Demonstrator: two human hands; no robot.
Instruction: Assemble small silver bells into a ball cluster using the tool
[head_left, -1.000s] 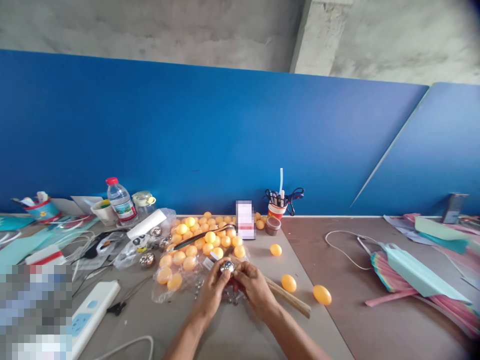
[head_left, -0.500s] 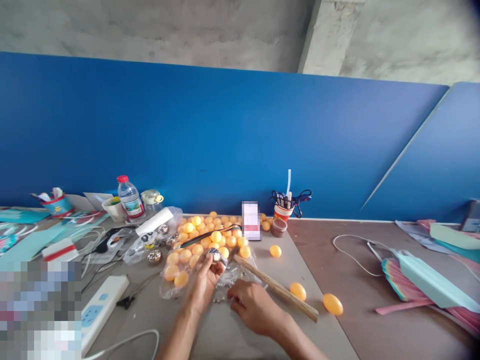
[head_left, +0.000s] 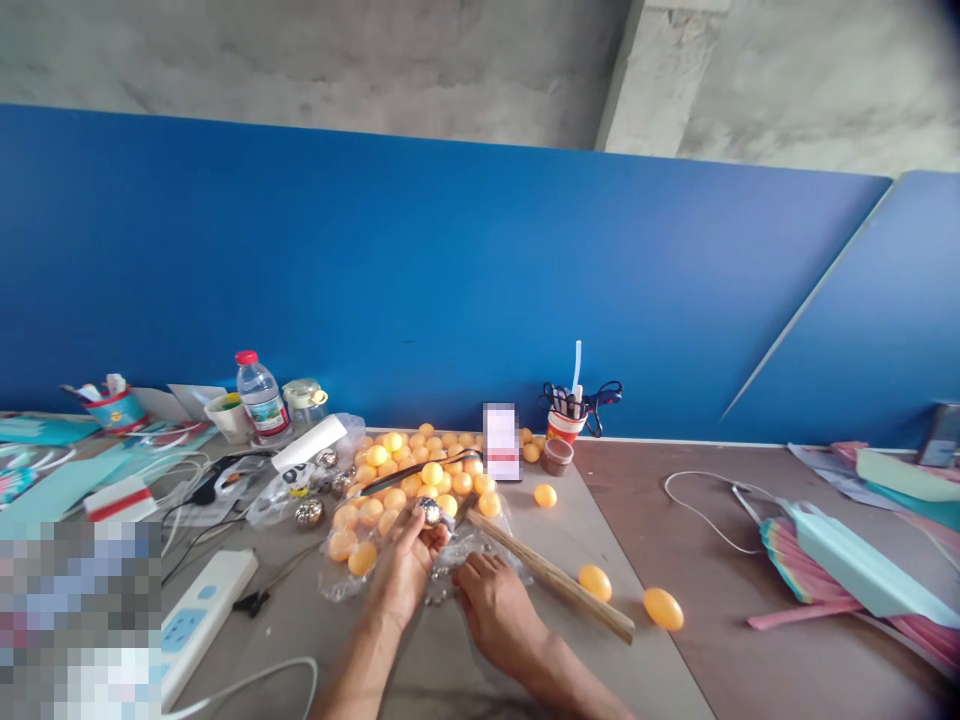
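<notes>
My left hand (head_left: 405,572) is closed around a shiny silver ball (head_left: 430,511), its mirrored, faceted-looking surface showing above the fingertips. A small dark grey piece shows beside the ball at the fingers; I cannot make out what it is. My right hand (head_left: 496,605) is low over the table with its fingers curled downward, and anything in them is hidden. Close to those fingertips lie tiny shiny bits (head_left: 436,600) on clear plastic film (head_left: 472,545). Behind both hands spreads a pile of orange balls (head_left: 370,512) in clear plastic. A wooden stick (head_left: 559,578) slants to the right of my right hand.
Loose orange balls (head_left: 664,608) lie on the right. A phone (head_left: 502,442) stands behind the pile, near a cup of pens (head_left: 566,425). More silver balls (head_left: 309,513), a water bottle (head_left: 262,400) and a power strip (head_left: 206,625) are on the left. A blue partition (head_left: 450,260) rises behind.
My right hand has shifted slightly up and left, its fingers now closer to the tiny shiny bits. My left hand keeps the silver ball in nearly the same place.
</notes>
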